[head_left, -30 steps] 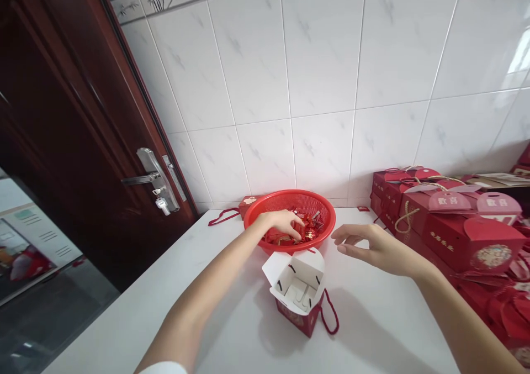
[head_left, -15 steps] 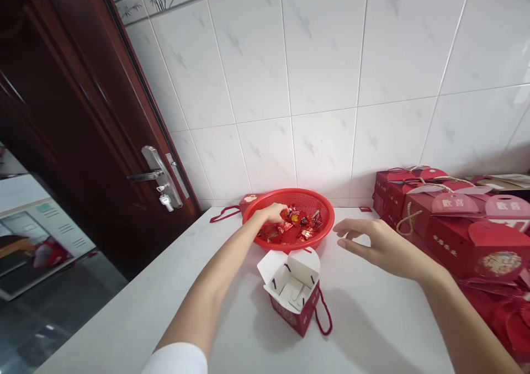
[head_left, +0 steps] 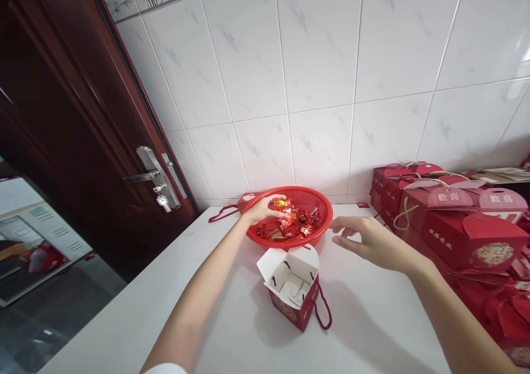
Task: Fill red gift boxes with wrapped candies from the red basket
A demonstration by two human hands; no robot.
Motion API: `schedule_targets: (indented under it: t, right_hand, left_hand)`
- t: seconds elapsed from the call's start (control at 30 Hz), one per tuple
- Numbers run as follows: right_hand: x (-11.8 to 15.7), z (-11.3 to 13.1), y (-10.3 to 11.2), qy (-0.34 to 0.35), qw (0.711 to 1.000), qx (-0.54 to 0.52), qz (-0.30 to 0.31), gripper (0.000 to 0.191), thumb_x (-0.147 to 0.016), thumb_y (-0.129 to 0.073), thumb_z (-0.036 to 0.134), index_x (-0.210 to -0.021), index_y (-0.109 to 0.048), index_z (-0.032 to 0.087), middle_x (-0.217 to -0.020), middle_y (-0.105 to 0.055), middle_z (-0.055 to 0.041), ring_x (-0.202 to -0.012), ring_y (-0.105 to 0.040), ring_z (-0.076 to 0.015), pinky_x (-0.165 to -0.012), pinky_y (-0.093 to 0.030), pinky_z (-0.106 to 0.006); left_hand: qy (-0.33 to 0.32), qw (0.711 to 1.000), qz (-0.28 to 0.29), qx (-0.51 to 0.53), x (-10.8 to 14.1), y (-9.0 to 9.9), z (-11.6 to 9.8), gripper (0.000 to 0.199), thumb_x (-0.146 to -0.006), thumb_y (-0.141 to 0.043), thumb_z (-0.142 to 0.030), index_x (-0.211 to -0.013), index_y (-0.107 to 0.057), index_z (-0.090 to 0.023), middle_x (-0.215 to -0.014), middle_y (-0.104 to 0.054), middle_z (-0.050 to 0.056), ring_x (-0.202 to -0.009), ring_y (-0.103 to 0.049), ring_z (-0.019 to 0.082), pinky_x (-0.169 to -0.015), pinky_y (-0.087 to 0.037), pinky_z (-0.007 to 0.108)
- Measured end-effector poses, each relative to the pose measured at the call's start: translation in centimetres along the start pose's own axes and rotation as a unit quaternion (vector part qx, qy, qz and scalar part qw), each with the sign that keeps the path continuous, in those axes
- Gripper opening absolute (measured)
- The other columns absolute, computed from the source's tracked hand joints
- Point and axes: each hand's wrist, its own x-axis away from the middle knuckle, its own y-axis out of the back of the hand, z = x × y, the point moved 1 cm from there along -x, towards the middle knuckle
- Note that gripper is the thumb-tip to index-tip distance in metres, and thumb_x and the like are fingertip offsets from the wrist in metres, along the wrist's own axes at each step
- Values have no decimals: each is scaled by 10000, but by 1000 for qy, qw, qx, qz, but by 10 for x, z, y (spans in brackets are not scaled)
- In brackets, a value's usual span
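My left hand (head_left: 261, 209) is over the left side of a red plastic basket (head_left: 328, 219), its fingers closed on a red-and-gold wrapped candy (head_left: 282, 204). More wrapped candies (head_left: 305, 230) lie loose in the basket below. My right hand (head_left: 364, 240) hovers beside the basket's right rim, fingers curved and apart, holding nothing. In front of the basket a small dark red gift box (head_left: 290, 307) stands upright with its white flaps open. No contents show inside it, and a red cord handle (head_left: 325, 313) hangs from its right side.
Several closed red gift boxes (head_left: 451, 236) with cord handles are stacked at the right. Behind the basket lies another small red box (head_left: 247, 198) with a cord. A tiled wall (head_left: 323, 142) backs the white table (head_left: 199, 291); a brown door (head_left: 103, 142) is on the left.
My left hand has risen slightly and moved left within the basket, now showing a wrapped candy in its fingers. The view has shifted a little; the open box stands in place.
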Motion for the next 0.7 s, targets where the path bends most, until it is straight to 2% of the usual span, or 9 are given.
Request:
schedule_targets:
  t: [0.13, 0.23, 0.3, 0.4, 0.47, 0.53, 0.63, 0.7]
  right_hand:
    - [-12, -4, -18, 0, 999, -37, -37, 300, -900, -522, 376, -1136, -640, 232, -1207, -693, -89, -930, -695, -238, -859, -555, -419]
    - [-23, -10, -41, -13, 993, -84, -78, 393, -894, -535, 404, -1241, -558, 220, -1291, -637, -124, -971, -685, -240, -851, -567, -434]
    - [-29, -14, -56, -20, 986, -130, -104, 466, -890, -550, 463, -1283, -509, 215, -1268, -635, -135, -964, -686, -236, -821, -575, -427]
    - [-35, -18, -69, -46, 966, -215, -137, 484, -840, -605, 568, -1148, -542, 200, -1048, -692, -99, -779, -694, -211, -723, -578, -403]
    - [-36, -20, -70, -66, 949, -269, -152, 461, -783, -661, 612, -966, -569, 199, -866, -692, -54, -675, -680, -200, -668, -568, -382]
    - [-35, -20, -67, -77, 936, -305, -159, 459, -734, -708, 629, -829, -572, 201, -764, -677, -32, -648, -678, -201, -656, -560, -366]
    - [-32, -20, -59, -86, 922, -329, -183, 455, -696, -743, 622, -748, -587, 197, -752, -675, -30, -652, -673, -191, -665, -549, -348]
    - [-30, -19, -54, -88, 912, -342, -209, 422, -699, -749, 584, -732, -586, 196, -777, -674, -29, -648, -661, -175, -663, -541, -335]
  left_hand:
    - [-57, 997, 0, 61, 13, -17, -18, 648, -625, -850, -307, -1220, -606, -225, -1374, -583, 75, -1255, -547, 255, -1015, -482, 368]
    - [-98, 991, -6, 96, 24, -30, -32, 625, -631, -852, -309, -1201, -614, -215, -1337, -608, 79, -1238, -563, 263, -1023, -475, 385]
    - [-119, 986, -1, 116, 30, -38, -39, 621, -646, -846, -317, -1209, -608, -206, -1341, -602, 87, -1227, -572, 265, -1022, -477, 394]
    - [-130, 983, 12, 130, 38, -51, -48, 643, -669, -838, -339, -1244, -588, -197, -1320, -608, 96, -1192, -594, 264, -1004, -489, 396]
    - [-137, 982, 27, 126, 41, -57, -52, 638, -686, -831, -337, -1255, -581, -193, -1285, -626, 96, -1177, -604, 262, -992, -497, 387]
    - [-147, 982, 30, 116, 41, -58, -54, 580, -721, -805, -335, -1239, -589, -189, -1255, -642, 92, -1166, -611, 256, -988, -500, 374]
    - [-138, 986, -23, 87, 36, -48, -49, 427, -802, -708, -346, -1186, -612, -187, -1280, -639, 81, -1200, -590, 240, -1009, -486, 352]
    - [-94, 993, -55, 53, 30, -36, -40, 377, -827, -655, -325, -1178, -619, -193, -1324, -624, 71, -1227, -575, 231, -1017, -478, 337]
